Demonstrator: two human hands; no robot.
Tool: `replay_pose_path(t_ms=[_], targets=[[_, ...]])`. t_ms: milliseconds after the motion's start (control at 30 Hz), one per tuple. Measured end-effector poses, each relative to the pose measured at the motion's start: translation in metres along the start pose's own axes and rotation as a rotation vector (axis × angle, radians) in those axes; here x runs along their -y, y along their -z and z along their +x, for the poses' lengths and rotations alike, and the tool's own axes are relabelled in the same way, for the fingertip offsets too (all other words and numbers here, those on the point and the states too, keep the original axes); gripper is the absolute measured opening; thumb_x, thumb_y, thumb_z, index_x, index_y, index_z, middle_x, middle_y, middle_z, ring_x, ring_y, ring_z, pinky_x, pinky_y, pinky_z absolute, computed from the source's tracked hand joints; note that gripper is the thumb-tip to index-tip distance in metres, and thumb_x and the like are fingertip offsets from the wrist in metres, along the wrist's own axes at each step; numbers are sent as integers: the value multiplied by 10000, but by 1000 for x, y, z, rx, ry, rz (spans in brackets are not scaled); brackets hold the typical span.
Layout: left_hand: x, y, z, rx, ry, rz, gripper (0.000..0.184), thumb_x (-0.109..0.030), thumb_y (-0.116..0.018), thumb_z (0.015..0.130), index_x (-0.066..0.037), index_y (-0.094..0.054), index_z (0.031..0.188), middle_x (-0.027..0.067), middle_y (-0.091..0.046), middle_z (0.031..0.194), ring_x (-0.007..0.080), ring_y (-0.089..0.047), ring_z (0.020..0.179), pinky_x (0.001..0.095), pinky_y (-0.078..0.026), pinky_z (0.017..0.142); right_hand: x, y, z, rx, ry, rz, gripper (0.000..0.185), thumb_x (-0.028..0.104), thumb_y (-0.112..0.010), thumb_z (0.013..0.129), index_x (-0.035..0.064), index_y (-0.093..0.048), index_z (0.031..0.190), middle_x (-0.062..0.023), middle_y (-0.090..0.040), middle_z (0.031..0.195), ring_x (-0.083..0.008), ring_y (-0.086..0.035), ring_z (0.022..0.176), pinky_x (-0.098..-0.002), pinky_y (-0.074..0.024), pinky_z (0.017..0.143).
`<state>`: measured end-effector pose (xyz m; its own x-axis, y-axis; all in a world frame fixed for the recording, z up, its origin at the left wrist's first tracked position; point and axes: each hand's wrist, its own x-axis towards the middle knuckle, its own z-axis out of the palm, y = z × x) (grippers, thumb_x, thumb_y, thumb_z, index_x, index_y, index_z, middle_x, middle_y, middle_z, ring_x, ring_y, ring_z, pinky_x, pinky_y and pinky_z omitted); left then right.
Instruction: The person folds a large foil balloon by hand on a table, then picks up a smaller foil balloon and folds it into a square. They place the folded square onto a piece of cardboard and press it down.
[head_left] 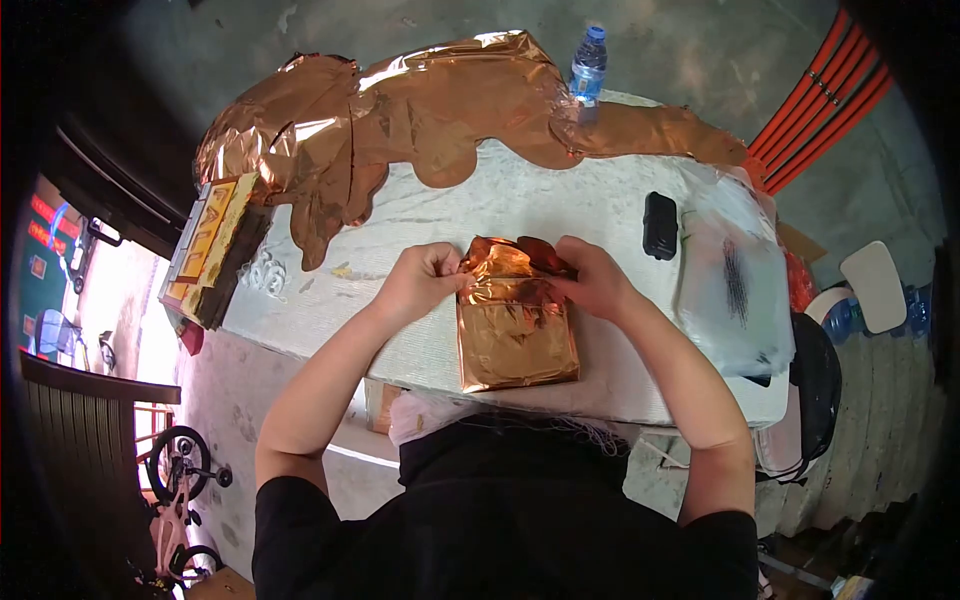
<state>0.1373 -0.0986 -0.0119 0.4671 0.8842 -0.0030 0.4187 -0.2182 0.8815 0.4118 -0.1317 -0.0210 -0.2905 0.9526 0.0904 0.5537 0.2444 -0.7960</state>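
Observation:
A copper-coloured foil balloon (pixel 518 345), folded flat into a rectangle, lies near the front edge of the white-covered table (pixel 610 215). My left hand (pixel 420 281) pinches its upper left corner, with the fingers curled and closed. At the upper right corner, my right hand (pixel 597 279) grips the same foil between thumb and fingers. Between both hands the top of the foil is crumpled and partly raised. Farther back, a large unfolded stretch of copper foil (pixel 430 105) with scalloped edges spreads along the table's far side.
A water bottle (pixel 589 68) stands at the back. To the right are a black case (pixel 660 226) and clear plastic bags (pixel 715 290). A yellow box (pixel 212 245) and a white string bundle (pixel 268 273) are at the left. Orange pipes (pixel 825 95) run beyond the far right corner.

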Motion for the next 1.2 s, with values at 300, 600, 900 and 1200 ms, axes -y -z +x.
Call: replay_pose_path(t_ms=[300,600,900,1200], targets=[[-1,-7,-4,-46,-19,-91,327,-60,-716,831,-50,-431,672,-44,-455,607,36,-394,591,221,-355,506,-1,19,14,259,-249,238,310,67,-699,730,4,-657,1030,-137,-688,927,-201,-640,814,-313,-511,767],[-8,-1,-7,-58,-107,137,266,-24,-713,796,-26,-460,710,5,-487,623,74,-441,598,246,-401,534,5,7,3,87,-91,69,211,97,-680,747,-19,-617,912,-139,-639,837,-254,-614,775,-328,-496,692],[-18,8,-11,58,-928,787,169,-71,-654,671,-44,-582,822,85,-620,928,261,-615,855,349,-516,700,4,11,-17,35,762,-794,107,150,-583,740,118,-563,840,-40,-529,864,-221,-570,780,-324,-495,635],[-40,-10,-40,47,-710,533,350,-48,-665,707,-39,-637,1056,101,-613,1036,276,-596,975,362,-505,827,10,11,-16,17,897,-843,121,166,-603,674,128,-512,744,-19,-509,822,-193,-549,764,-300,-484,592]])
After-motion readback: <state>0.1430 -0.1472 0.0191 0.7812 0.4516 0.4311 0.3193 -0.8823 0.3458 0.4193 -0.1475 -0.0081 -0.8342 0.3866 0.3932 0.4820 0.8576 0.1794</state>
